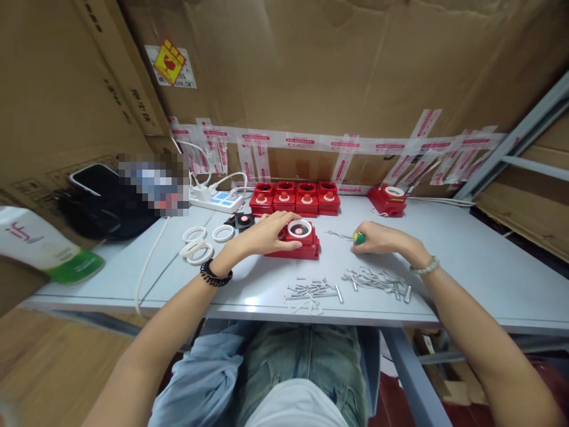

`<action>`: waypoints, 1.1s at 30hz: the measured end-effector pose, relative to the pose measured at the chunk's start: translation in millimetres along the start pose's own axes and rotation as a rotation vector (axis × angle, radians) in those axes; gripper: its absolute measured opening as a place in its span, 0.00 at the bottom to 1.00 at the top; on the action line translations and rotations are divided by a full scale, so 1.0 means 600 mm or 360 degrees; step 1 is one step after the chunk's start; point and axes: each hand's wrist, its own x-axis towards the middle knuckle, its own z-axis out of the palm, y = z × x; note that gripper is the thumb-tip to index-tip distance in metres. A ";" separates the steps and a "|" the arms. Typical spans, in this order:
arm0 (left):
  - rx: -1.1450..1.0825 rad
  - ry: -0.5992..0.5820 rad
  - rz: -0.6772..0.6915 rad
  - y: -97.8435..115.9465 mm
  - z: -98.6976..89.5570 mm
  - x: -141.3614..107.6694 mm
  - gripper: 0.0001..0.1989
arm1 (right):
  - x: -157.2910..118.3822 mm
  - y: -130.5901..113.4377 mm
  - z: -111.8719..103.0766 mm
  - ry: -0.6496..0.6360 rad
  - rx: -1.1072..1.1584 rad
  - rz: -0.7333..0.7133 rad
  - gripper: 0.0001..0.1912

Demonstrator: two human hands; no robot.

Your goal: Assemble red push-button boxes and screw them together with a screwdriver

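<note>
My left hand (271, 233) grips a red alarm-button housing (293, 252) from its left side, fingers behind and thumb in front. A white ring (299, 229) sits on top of that housing, around a dark disc with a red centre. To the right, my right hand (381, 238) is closed round a screwdriver (359, 238) with a green and yellow handle; its shaft is hidden. Just left of this handle lies a thin cord with a metal piece (338, 236). Loose screws (311, 289) and a heap of corded metal pins (376, 281) lie nearer the front edge.
Several red housings (295, 198) stand in a row at the back, and another (387, 200) is farther right. Loose white rings (195, 244) and black discs (242, 220) lie left. Behind are a power strip (217, 200) and cardboard (311, 77); a tube (48, 246) is far left.
</note>
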 end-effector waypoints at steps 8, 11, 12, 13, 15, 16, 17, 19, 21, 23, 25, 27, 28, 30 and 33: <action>0.0015 0.0357 0.0350 0.019 0.004 0.005 0.21 | -0.016 -0.030 -0.010 -0.0060 0.0621 -0.0364 0.14; 0.0077 0.0498 0.0532 0.049 0.021 0.013 0.13 | -0.024 -0.049 -0.014 -0.0104 0.0839 -0.0491 0.12; 0.0103 0.0511 0.0580 0.059 0.027 0.016 0.12 | -0.027 -0.054 -0.016 -0.0117 0.0874 -0.0521 0.12; 0.0122 0.0520 0.0624 0.070 0.034 0.019 0.12 | -0.029 -0.057 -0.017 -0.0122 0.0901 -0.0542 0.12; 0.0131 0.0530 0.0680 0.088 0.045 0.025 0.14 | -0.033 -0.061 -0.019 -0.0114 0.0960 -0.0559 0.13; 0.0118 0.0554 0.0682 0.094 0.050 0.028 0.14 | -0.035 -0.061 -0.020 -0.0106 0.0999 -0.0561 0.13; 0.0091 0.0576 0.0670 0.099 0.053 0.032 0.14 | -0.036 -0.061 -0.021 -0.0099 0.1035 -0.0569 0.13; -0.0005 0.0612 0.0628 0.105 0.058 0.037 0.12 | -0.037 -0.060 -0.022 -0.0104 0.1067 -0.0609 0.14; -0.0122 0.0619 0.0598 0.108 0.062 0.042 0.10 | -0.036 -0.059 -0.023 -0.0136 0.1073 -0.0657 0.15; -0.0222 0.0636 0.0586 0.112 0.064 0.044 0.09 | -0.035 -0.059 -0.023 -0.0168 0.1092 -0.0677 0.16; -0.0305 0.0686 0.0571 0.115 0.066 0.044 0.08 | -0.035 -0.059 -0.022 -0.0159 0.1135 -0.0667 0.18; -0.0389 0.0758 0.0550 0.117 0.068 0.043 0.08 | -0.034 -0.060 -0.018 -0.0114 0.1176 -0.0643 0.18; -0.0429 0.0789 0.0543 0.118 0.069 0.043 0.08 | -0.033 -0.061 -0.016 -0.0089 0.1194 -0.0635 0.19; -0.0503 0.0836 0.0532 0.116 0.070 0.044 0.07 | -0.032 -0.065 -0.011 -0.0014 0.1214 -0.0618 0.18; -0.0622 0.0870 0.0503 0.111 0.070 0.046 0.08 | -0.031 -0.074 -0.006 0.0246 0.1250 -0.0562 0.17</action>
